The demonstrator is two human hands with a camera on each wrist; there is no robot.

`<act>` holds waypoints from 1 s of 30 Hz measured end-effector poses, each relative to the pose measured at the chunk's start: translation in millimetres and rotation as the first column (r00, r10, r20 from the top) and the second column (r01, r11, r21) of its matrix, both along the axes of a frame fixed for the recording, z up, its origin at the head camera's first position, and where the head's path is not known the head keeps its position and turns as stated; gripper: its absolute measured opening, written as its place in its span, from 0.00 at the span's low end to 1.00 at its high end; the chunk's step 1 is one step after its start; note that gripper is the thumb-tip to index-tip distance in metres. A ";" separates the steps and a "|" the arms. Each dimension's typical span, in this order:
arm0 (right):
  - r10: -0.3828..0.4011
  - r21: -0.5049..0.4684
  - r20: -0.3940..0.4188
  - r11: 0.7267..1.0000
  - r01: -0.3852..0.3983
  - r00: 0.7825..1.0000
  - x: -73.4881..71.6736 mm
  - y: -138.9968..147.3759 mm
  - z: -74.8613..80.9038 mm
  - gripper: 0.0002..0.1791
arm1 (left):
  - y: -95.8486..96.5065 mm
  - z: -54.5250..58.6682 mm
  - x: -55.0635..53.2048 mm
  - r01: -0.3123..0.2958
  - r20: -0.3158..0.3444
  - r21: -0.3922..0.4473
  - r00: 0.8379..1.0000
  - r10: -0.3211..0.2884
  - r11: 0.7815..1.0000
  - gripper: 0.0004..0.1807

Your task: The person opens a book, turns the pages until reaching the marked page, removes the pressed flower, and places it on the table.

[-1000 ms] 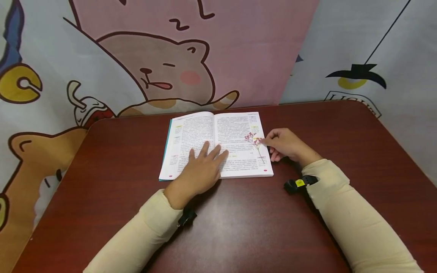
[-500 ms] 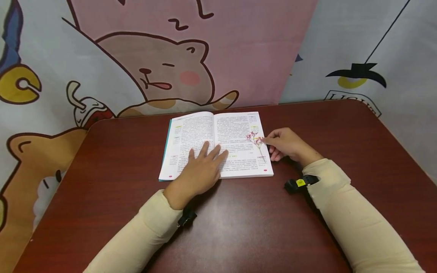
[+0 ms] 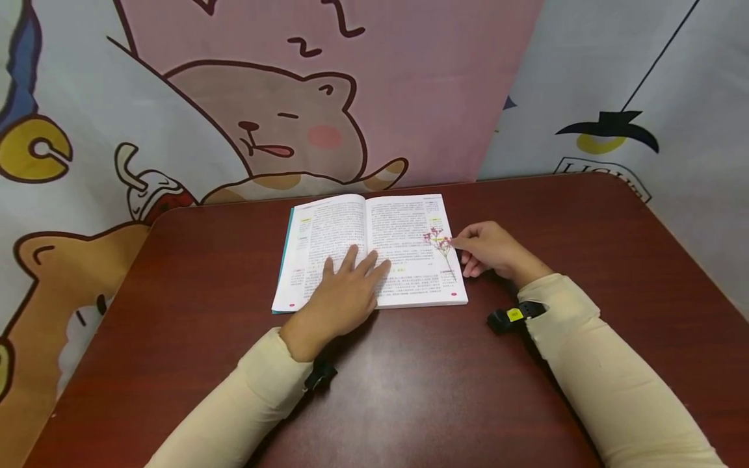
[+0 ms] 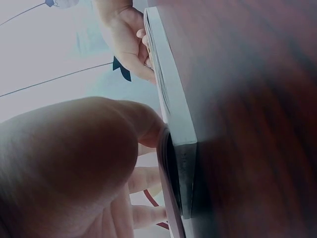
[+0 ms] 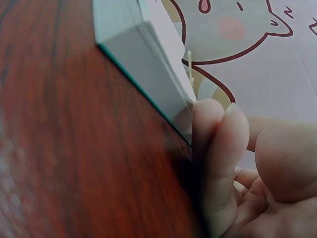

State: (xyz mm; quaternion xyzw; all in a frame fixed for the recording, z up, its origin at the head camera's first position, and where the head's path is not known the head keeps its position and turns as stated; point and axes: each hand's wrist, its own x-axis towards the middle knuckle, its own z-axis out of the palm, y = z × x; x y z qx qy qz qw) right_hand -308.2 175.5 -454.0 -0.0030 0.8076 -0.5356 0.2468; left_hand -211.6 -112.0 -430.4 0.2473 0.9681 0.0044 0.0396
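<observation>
An open book (image 3: 398, 218) with printed pages lies on the table, its teal cover edge showing at the left. My left hand (image 3: 342, 296) rests flat with spread fingers across the lower left page and the gutter. A sprig of small pink dried flowers (image 3: 441, 244) lies over the right page, stem slanting down toward the lower right corner. At the book's right edge, my right hand (image 3: 488, 248) pinches the sprig's right-hand blossoms between thumb and forefinger, other fingers curled below. In the right wrist view, a thin pale stem (image 5: 190, 69) rises just past the fingertips.
The dark red-brown wooden table (image 3: 409, 390) has a rounded far edge. Behind it hangs a cloth backdrop (image 3: 445, 97) printed with cartoon animals. A black strap with a small camera (image 3: 508, 318) sits on the right wrist.
The flower sprig has shifted slightly to the right on the page, with the right fingertips edging along with it. My left hand has stayed in place on the book.
</observation>
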 end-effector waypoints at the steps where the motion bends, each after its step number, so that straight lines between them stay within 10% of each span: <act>1: -0.001 -0.001 -0.003 1.000 0.001 1.000 0.2 -0.1 -0.1 0.18 | -0.3 -0.3 0.0 0.002 -0.001 -0.001 1.000 -0.002 1.000 0.30; 30: -0.015 -0.037 -0.051 0.999 0.013 0.999 4.3 7.9 17.7 0.19 | -2.0 -2.4 0.7 0.006 -0.005 0.007 1.000 -0.006 1.000 0.30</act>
